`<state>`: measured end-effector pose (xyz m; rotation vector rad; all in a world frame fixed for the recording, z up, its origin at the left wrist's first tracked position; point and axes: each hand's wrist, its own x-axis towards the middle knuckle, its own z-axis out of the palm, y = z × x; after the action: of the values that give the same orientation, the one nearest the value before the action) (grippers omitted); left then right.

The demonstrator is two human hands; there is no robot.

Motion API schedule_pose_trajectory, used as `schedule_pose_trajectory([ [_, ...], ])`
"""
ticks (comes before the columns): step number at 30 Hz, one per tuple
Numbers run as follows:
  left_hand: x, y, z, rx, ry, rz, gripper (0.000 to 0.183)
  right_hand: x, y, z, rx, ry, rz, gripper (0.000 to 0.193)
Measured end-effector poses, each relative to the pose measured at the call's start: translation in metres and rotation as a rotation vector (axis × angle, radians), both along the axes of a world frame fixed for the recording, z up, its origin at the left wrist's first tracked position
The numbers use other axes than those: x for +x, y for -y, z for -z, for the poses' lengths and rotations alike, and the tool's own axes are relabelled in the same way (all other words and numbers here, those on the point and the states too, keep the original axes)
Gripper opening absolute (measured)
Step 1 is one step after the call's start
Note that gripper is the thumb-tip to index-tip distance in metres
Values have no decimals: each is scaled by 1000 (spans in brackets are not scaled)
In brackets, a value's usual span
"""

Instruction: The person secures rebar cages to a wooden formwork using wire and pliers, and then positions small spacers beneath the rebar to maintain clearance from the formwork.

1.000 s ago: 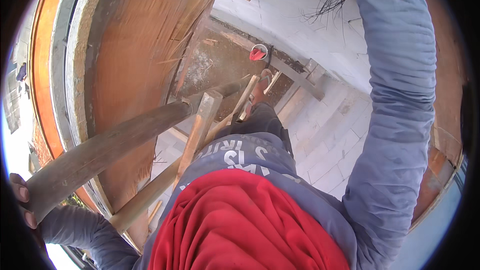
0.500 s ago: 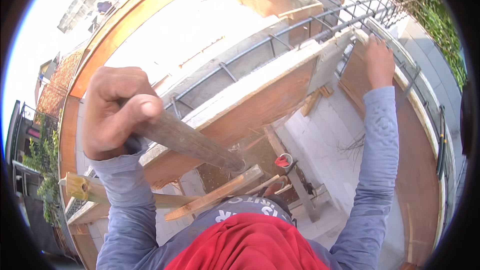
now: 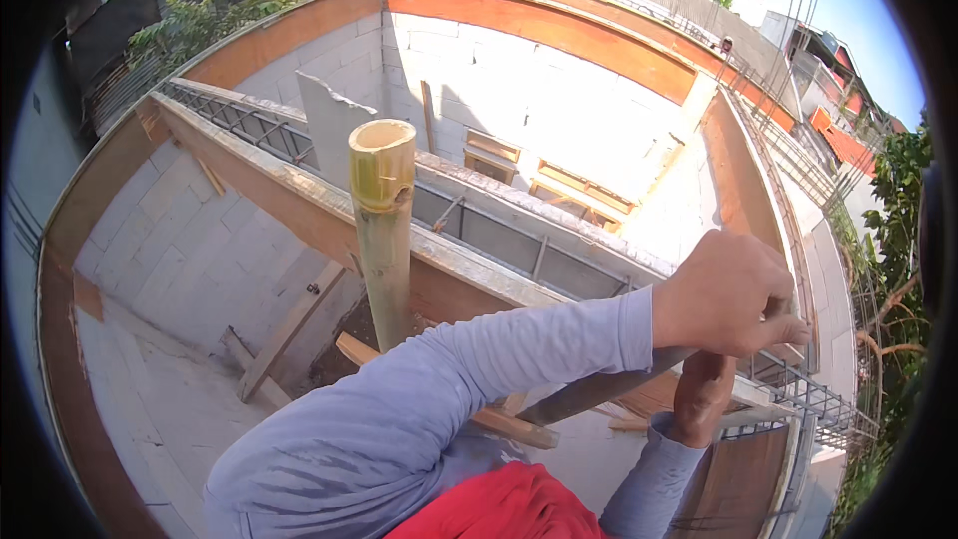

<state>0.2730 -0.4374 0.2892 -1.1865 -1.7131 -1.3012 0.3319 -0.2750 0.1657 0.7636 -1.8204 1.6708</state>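
Right of centre, low in view: dark round pole (image 3: 604, 391), slanting up to the hands. Left hand (image 3: 726, 291) reaches across the body, grip clamped on the pole's upper end. Right hand (image 3: 702, 397) just below at the same end; fingers mostly hidden, can't tell if its grip is closed. Pole's lower visible part runs by a sawn timber batten (image 3: 512, 426), contact unclear. Left of these, upright bamboo post (image 3: 384, 240), cut end up. Behind, steel rebar (image 3: 540, 258) between form boards; farther out, pale block wall (image 3: 459, 70) under orange form panels (image 3: 539, 38).
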Motion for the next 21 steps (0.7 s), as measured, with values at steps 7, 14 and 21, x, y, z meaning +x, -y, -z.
schedule_pose_trajectory([
  [7,59,101,50,348,-242,54,23,-15,74,0,-403,408,-43,83],
  [14,139,223,203,-44,148,-153,17,-8,80,-13,-215,355,-129,70],
  [21,140,363,178,128,-96,-1008,15,-12,68,-15,-246,384,-121,57],
])
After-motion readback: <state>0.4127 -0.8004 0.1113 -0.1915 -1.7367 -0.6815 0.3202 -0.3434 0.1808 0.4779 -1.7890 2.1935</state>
